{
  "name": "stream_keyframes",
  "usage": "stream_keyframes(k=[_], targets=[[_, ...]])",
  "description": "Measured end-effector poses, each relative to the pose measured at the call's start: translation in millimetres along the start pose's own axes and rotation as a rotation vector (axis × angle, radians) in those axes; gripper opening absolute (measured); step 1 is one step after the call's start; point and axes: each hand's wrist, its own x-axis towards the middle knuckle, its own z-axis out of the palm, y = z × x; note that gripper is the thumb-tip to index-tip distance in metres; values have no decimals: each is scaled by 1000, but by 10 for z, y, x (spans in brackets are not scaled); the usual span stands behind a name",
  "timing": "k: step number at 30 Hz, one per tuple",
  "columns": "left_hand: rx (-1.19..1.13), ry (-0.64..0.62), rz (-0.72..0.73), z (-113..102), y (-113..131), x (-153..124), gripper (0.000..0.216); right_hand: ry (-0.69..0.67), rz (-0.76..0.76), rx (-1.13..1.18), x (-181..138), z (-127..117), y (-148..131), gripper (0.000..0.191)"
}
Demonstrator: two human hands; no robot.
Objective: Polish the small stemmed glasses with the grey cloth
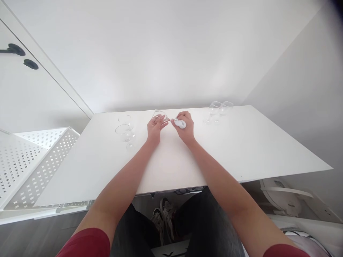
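Observation:
My left hand curls around a clear stemmed glass at the far middle of the white table. Just to its right, my right hand is closed on a small white cloth or pad, held close to the rim of that glass. Two more clear glasses stand to the left of my left hand. Another pair of clear glasses stands at the far right, near the wall.
A white perforated metal rack sits left of the table, below its level. White walls close in at the back and right. Under the table edge I see my dark trousers and shoes. White objects lie on the floor at right.

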Motion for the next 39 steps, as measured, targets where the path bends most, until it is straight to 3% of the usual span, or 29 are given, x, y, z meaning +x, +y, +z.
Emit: stream_keyframes(k=[2,4,7,10,16,22,24,27,30,34,39], targets=[[17,4,11,18,23,-18,50,131,128,102,22,6,33,37],[30,-13,51,34,48,-39,52,160,312,246,44,10,75,41],[20,-75,126,48,82,-68,54,-62,543,495,55,27,115,52],[1,-126,159,63,105,-88,55,-203,608,652,46,58,134,54],[84,-176,202,136,116,-129,55,-91,593,470,54,36,252,48],[87,-96,145,113,110,-120,59,26,571,34,30,-26,292,39],[94,-79,131,101,103,-119,62,96,456,-42,27,-27,235,30],[125,-93,141,102,91,-129,65,127,153,-124,27,-32,114,24],[160,-86,166,104,94,-137,65,35,6,-131,8,-49,27,30],[212,-40,190,87,123,-142,60,-197,84,-135,-33,-53,38,37],[293,-11,207,64,117,-124,59,-563,1,-179,-64,-3,69,51]])
